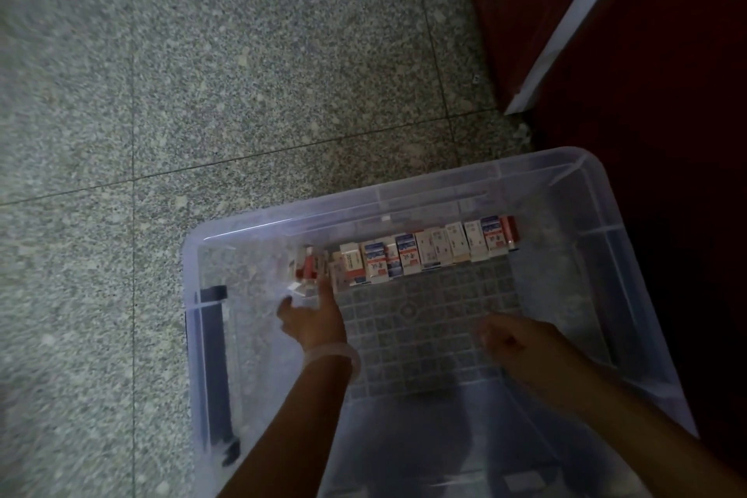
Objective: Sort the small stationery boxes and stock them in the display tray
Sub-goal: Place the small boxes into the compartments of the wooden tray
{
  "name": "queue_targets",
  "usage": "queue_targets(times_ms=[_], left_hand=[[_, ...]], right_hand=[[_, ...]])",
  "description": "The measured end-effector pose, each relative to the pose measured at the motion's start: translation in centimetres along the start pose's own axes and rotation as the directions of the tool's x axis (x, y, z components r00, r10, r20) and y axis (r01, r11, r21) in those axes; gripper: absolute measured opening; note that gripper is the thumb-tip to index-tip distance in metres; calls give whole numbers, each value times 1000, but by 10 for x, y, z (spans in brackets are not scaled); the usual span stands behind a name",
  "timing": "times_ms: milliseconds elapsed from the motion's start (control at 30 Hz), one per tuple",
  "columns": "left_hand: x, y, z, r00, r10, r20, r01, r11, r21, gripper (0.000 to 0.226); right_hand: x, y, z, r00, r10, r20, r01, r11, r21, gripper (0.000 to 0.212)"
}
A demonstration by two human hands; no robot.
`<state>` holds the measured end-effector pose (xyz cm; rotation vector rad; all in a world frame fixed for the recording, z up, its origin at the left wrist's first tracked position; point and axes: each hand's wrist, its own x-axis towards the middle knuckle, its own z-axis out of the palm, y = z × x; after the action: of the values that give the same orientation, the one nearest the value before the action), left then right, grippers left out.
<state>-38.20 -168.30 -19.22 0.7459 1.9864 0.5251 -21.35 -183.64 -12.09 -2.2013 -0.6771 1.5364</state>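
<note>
A clear plastic bin (404, 190) stands on the floor and serves as the tray. Along its far inner wall runs a row of small stationery boxes (428, 251), white with red and blue print, standing upright side by side. At the row's left end a red and white box (309, 269) leans out of line. My left hand (313, 317), with a pale bracelet on the wrist, reaches to that box, fingers spread and touching its lower edge. My right hand (509, 340) hovers over the bin's gridded bottom, loosely curled and blurred, with nothing seen in it.
Speckled grey floor tiles (202, 93) lie to the left and beyond the bin. A dark red cabinet with a white edge strip (574, 24) stands at the right, close to the bin's far right corner. A dark latch handle (214, 368) sits on the bin's left side.
</note>
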Motion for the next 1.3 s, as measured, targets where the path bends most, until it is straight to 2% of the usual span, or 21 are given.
queue_targets(times_ms=[33, 67, 100, 133, 233, 333, 467, 567, 633, 733, 833, 900, 967, 1000, 1033, 1100, 1133, 1167, 1200, 1300], left_hand=[[-3, 0, 0, 973, -215, 81, 228, 948, -222, 78], [-4, 1, -1, 907, -362, 216, 419, 827, -375, 81], [0, 3, 0, 850, -419, 320, 526, 716, -458, 82], [7, 8, 1, 827, -420, 375, 561, 660, -499, 79], [37, 26, 10, 832, -353, 428, 546, 656, -520, 60], [51, 35, 19, 807, -334, 488, 563, 684, -463, 66], [56, 44, 33, 829, -319, 459, 512, 764, -392, 64], [60, 48, 41, 819, -294, 493, 522, 738, -428, 59], [61, 46, 44, 816, -278, 507, 525, 724, -448, 58], [65, 41, 46, 827, -300, 475, 512, 752, -416, 62], [70, 37, 51, 873, -304, 380, 449, 805, -387, 70], [71, 36, 55, 890, -267, 369, 400, 845, -353, 80], [72, 36, 61, 917, -228, 328, 321, 909, -267, 72], [74, 35, 64, 928, -230, 293, 306, 920, -247, 61], [80, 32, 66, 935, -230, 269, 297, 923, -245, 60], [94, 23, 71, 950, -238, 204, 293, 905, -310, 91], [100, 18, 74, 947, -267, 179, 315, 883, -349, 106], [99, 17, 76, 946, -278, 169, 323, 861, -394, 109], [93, 18, 78, 947, -271, 170, 318, 859, -401, 104], [62, 34, 74, 945, -243, 219, 312, 869, -384, 87]], right_hand=[[1, 0, 1, 1000, -3, -4, 3, 1000, -3, 20], [1, 0, 1, 1000, -3, -6, 3, 1000, -2, 19], [1, 0, 1, 1000, -7, -9, 7, 1000, 1, 19], [0, -1, 1, 1000, -13, -8, 13, 1000, 6, 18], [-1, 2, -1, 1000, -14, 10, 14, 1000, -14, 19], [0, 10, -2, 1000, 5, 21, -5, 1000, -13, 15], [-1, 14, 0, 997, 4, 73, -8, 999, 51, 22], [-2, 14, 4, 995, -43, 91, 41, 999, 20, 19], [-5, 12, 8, 989, -80, 122, 72, 995, 73, 33], [-5, 14, 10, 986, -106, 127, 82, 981, 177, 50], [-3, 19, 7, 987, -101, 126, 73, 975, 211, 39], [-4, 18, 3, 984, -97, 150, 59, 969, 240, 33], [-4, 19, 1, 985, -86, 153, 42, 961, 272, 32], [-3, 19, 1, 984, -89, 152, 42, 957, 286, 31], [-3, 19, 1, 985, -92, 148, 44, 953, 301, 30], [-4, 16, 3, 982, -102, 156, 45, 942, 332, 13], [-4, 17, 4, 982, -110, 156, 50, 937, 345, 18], [-4, 17, 4, 983, -100, 154, 43, 941, 335, 18], [-3, 18, 4, 985, -91, 149, 39, 946, 321, 15], [-1, 21, 3, 987, -86, 138, 48, 966, 255, 33]])
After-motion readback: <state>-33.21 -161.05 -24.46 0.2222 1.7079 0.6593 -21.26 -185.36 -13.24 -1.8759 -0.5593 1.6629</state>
